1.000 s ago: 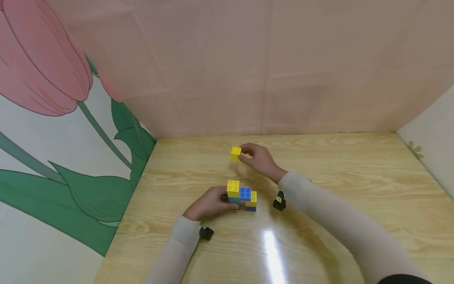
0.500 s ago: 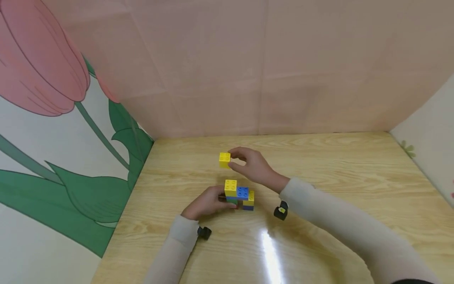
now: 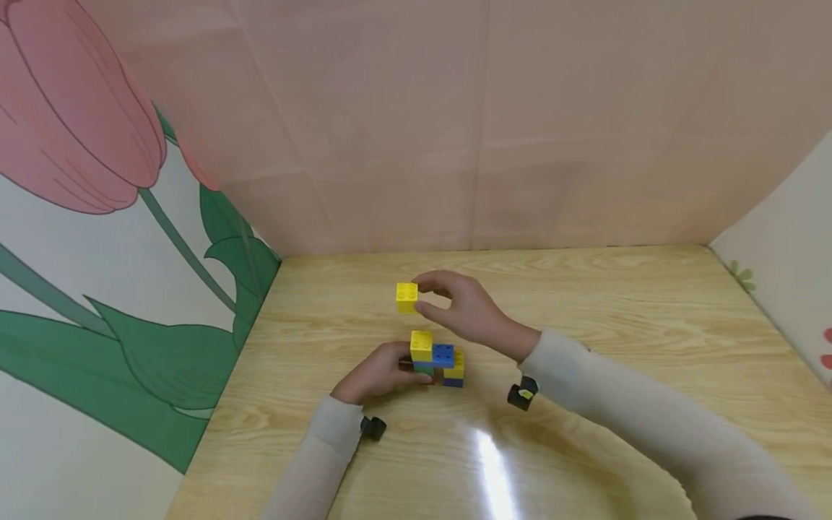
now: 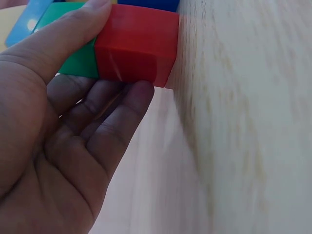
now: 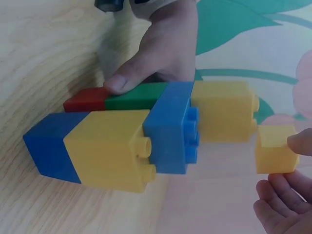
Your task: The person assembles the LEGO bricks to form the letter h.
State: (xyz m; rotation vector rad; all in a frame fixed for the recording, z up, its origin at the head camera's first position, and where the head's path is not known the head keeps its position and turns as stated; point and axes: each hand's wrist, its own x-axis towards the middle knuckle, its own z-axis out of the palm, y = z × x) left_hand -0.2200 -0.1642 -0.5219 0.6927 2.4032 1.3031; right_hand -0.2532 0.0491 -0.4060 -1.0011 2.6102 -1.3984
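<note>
A small tower of toy building bricks stands on the table. One column has a red brick [image 5: 85, 100] at the bottom and a green brick [image 5: 136, 95] above it. Beside it, a dark blue brick [image 5: 56, 144] carries a yellow brick [image 5: 106, 151]. A lighter blue brick [image 3: 443, 354] lies across the upper level, topped at its left end by another yellow brick [image 3: 421, 346]. My left hand [image 3: 375, 374] grips the red-and-green column from the left. My right hand [image 3: 473, 312] pinches a separate yellow brick [image 3: 406, 297] between thumb and fingers, apart from the tower.
The wooden table [image 3: 624, 318] meets a pink cloth-like backdrop [image 3: 390, 144] at its far edge. A tulip-patterned panel [image 3: 162, 361] borders the left side, and a pale panel [image 3: 780, 238] the right. Black cameras [image 3: 522, 393] are strapped to both wrists.
My right hand has brought its yellow brick to the left and slightly nearer, to behind the tower's top. The left hand has kept its grip on the tower.
</note>
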